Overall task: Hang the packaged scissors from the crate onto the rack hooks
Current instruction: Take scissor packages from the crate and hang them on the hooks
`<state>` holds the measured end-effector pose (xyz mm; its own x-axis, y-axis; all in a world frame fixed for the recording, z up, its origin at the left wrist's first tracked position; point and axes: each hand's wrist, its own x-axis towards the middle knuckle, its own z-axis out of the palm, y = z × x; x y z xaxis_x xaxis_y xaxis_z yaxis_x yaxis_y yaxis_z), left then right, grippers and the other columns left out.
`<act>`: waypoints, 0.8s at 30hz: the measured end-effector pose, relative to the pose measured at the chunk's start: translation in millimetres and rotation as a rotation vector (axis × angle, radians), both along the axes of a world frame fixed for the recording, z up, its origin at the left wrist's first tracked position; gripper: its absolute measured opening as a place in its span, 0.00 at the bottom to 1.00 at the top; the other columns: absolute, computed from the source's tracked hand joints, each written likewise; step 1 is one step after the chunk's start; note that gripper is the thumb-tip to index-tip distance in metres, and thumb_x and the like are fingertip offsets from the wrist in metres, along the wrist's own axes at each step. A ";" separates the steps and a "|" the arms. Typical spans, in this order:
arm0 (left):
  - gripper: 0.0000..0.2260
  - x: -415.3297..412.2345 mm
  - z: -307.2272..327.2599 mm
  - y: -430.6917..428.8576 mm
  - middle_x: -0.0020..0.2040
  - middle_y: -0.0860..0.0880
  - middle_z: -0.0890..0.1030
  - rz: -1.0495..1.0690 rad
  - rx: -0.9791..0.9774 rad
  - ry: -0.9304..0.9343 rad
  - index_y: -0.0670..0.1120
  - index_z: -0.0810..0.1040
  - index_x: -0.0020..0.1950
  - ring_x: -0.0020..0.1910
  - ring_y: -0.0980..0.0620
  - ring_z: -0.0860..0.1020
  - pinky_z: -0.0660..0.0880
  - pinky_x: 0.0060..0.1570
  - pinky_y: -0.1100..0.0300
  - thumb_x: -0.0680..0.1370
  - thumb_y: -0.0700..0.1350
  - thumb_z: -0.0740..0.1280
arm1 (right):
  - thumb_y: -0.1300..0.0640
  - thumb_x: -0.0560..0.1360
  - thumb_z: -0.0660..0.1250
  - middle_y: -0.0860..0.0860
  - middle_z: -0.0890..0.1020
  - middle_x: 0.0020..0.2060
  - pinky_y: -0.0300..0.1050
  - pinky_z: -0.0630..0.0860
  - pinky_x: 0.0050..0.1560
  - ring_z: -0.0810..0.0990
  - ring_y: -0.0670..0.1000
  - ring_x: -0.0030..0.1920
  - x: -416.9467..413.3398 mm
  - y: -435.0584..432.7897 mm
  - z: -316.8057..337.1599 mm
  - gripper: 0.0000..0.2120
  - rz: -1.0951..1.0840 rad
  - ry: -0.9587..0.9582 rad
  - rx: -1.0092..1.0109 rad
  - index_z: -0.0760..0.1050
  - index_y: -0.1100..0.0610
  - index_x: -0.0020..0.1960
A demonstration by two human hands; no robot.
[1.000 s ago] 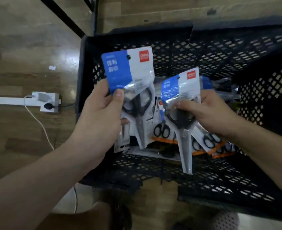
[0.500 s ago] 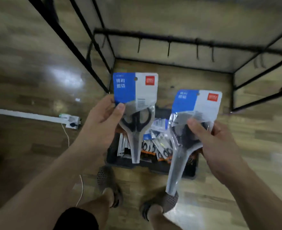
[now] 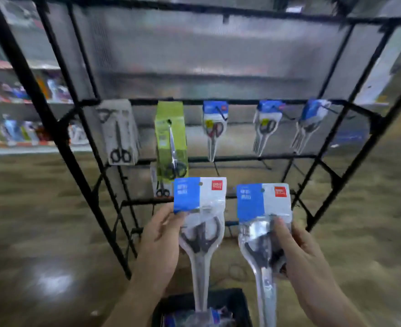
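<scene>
My left hand [image 3: 160, 241] grips a packaged pair of black-handled scissors [image 3: 200, 223] by its left edge, blue and white card upward. My right hand [image 3: 298, 253] grips a second, matching scissors pack [image 3: 263, 232] from its right side. Both packs are held upright in front of the black wire rack [image 3: 218, 102], below its hook row. Blue-carded scissors packs [image 3: 214, 126] hang on three hooks there. The black crate [image 3: 237, 300] sits on the floor beneath my hands, with more packs inside.
A grey scissors pack [image 3: 119, 132] and a green one [image 3: 171, 140] hang on the rack's left hooks, a small pack [image 3: 161, 185] lower down. Lower rails carry bare hooks. Store shelves [image 3: 17, 114] stand at far left. Wooden floor surrounds the rack.
The view has swung up from the crate to the rack. Both hands lifted their scissors packs out of the crate and now hold them up before the hooks.
</scene>
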<state>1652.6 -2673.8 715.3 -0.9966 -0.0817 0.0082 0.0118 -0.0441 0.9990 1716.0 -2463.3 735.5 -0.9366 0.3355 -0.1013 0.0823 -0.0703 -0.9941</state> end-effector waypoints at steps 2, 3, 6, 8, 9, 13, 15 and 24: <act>0.15 6.1 18.4 11.1 0.41 0.55 0.86 -0.010 -0.029 0.004 0.62 0.85 0.48 0.45 0.52 0.83 0.78 0.53 0.47 0.83 0.43 0.66 | 0.51 0.80 0.65 0.54 0.81 0.29 0.35 0.69 0.23 0.76 0.46 0.23 10.2 9.1 18.2 0.15 -0.026 0.016 -0.043 0.82 0.58 0.40; 0.13 8.9 28.5 16.5 0.42 0.53 0.86 -0.014 -0.034 0.008 0.61 0.85 0.49 0.47 0.47 0.84 0.79 0.53 0.43 0.84 0.44 0.65 | 0.53 0.80 0.66 0.55 0.82 0.30 0.36 0.70 0.25 0.78 0.47 0.25 12.4 17.1 27.3 0.15 -0.010 0.042 -0.052 0.84 0.58 0.40; 0.14 19.4 60.6 40.5 0.43 0.47 0.86 -0.016 -0.028 0.064 0.59 0.85 0.46 0.42 0.48 0.85 0.80 0.39 0.53 0.84 0.45 0.64 | 0.55 0.81 0.65 0.57 0.84 0.36 0.45 0.72 0.37 0.81 0.52 0.34 16.1 50.1 55.3 0.14 0.014 0.146 -0.030 0.85 0.56 0.41; 0.14 25.5 79.0 64.4 0.47 0.46 0.87 0.004 -0.031 0.088 0.60 0.85 0.47 0.44 0.48 0.85 0.80 0.39 0.52 0.84 0.45 0.64 | 0.55 0.82 0.65 0.57 0.85 0.37 0.46 0.73 0.38 0.81 0.53 0.36 13.5 81.5 68.2 0.14 0.034 0.183 -0.034 0.85 0.55 0.41; 0.14 28.1 87.0 78.5 0.48 0.45 0.87 0.008 -0.030 0.091 0.60 0.85 0.47 0.45 0.46 0.86 0.80 0.40 0.51 0.85 0.45 0.64 | 0.54 0.81 0.66 0.58 0.85 0.37 0.47 0.73 0.38 0.81 0.54 0.36 11.6 97.2 73.4 0.14 0.046 0.194 -0.030 0.85 0.56 0.42; 0.09 32.3 102.5 136.9 0.44 0.46 0.87 0.006 -0.048 0.091 0.53 0.83 0.51 0.39 0.48 0.86 0.81 0.36 0.52 0.85 0.44 0.63 | 0.55 0.82 0.65 0.56 0.85 0.37 0.50 0.77 0.41 0.82 0.54 0.36 4.7 154.8 80.7 0.15 0.099 0.216 -0.014 0.86 0.55 0.42; 0.09 32.6 107.5 163.9 0.42 0.48 0.87 -0.010 -0.035 0.101 0.52 0.82 0.52 0.37 0.51 0.86 0.81 0.32 0.55 0.85 0.43 0.63 | 0.56 0.83 0.64 0.56 0.86 0.37 0.47 0.79 0.35 0.83 0.52 0.35 1.6 178.5 80.8 0.16 0.123 0.213 -0.036 0.86 0.56 0.42; 0.11 13.4 99.2 215.3 0.44 0.36 0.82 -0.010 -0.088 0.101 0.53 0.84 0.45 0.39 0.40 0.81 0.82 0.33 0.48 0.83 0.43 0.66 | 0.58 0.83 0.63 0.60 0.85 0.40 0.49 0.80 0.32 0.83 0.55 0.35 -30.6 235.7 56.2 0.08 0.079 0.177 -0.060 0.81 0.58 0.53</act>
